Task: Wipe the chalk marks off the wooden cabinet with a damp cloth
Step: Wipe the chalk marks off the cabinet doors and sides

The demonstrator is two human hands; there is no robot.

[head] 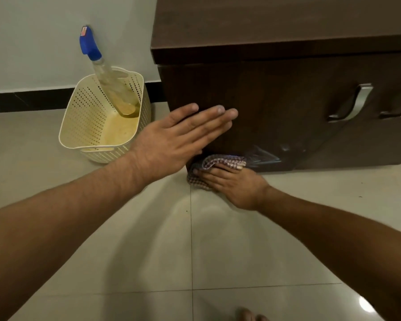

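Note:
The dark brown wooden cabinet [276,100] stands on the tiled floor at the upper right. My left hand [178,137] lies flat with straight fingers against the cabinet's front near its left edge. Low down at the cabinet's bottom left corner, my right hand [232,184] presses a checked cloth [220,162] against the door, its fingers spread over the cloth. Just right of the cloth, faint whitish smears [271,156] show on the wood.
A cream perforated plastic basket [97,126] stands on the floor left of the cabinet, holding a clear spray bottle with a blue nozzle [90,46]. Two metal handles [354,103] sit on the cabinet doors at the right. Toes [252,316] show at the bottom edge.

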